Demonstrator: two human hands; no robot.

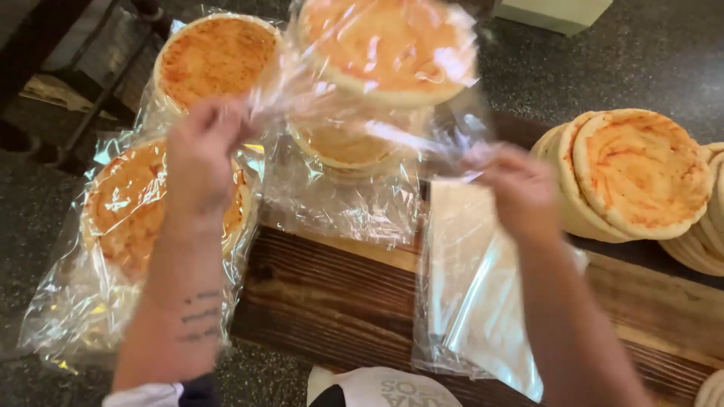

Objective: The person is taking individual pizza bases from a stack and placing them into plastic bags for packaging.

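My left hand (202,154) and my right hand (519,188) each pinch an edge of a clear plastic bag (362,120) held up between them. Inside the bag sits a round orange-topped flatbread (385,45), with another flatbread (343,147) showing lower in it. Both hands are blurred by motion. The bag hangs above a dark wooden board (339,301).
Two bagged flatbreads (215,56) (124,207) lie at the left on the dark speckled counter (626,60). A stack of unwrapped flatbreads (637,177) leans at the right. Empty clear bags (475,301) lie on the board. A white box (554,13) stands at the back.
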